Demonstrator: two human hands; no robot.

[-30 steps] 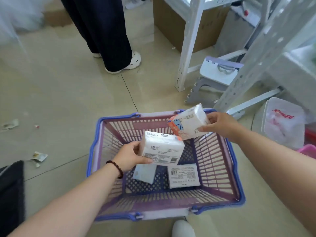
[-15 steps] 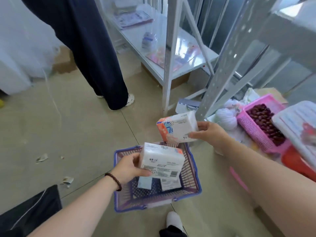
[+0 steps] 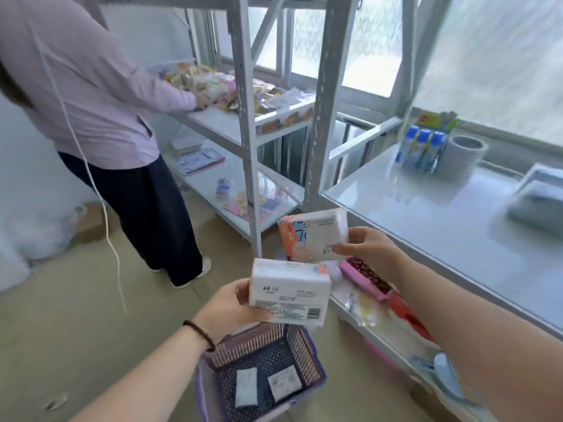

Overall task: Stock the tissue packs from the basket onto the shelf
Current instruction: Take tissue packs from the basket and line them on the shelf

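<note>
tissue packs [image 3: 290,291] gripped in both hands: left hand [image 3: 229,306] lower, right hand [image 3: 367,249] higher, above basket [image 3: 310,351]

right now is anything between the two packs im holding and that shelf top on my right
Nothing visible blocks the way. The right hand holds its pack beside the shelf's near edge, whose near stretch is bare; the left hand's pack sits lower, above the basket.

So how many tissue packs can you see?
4. One in the left hand: a white pack. One in the right hand: an orange-ended pack. Two lie in the basket: and. More may be hidden.
</note>
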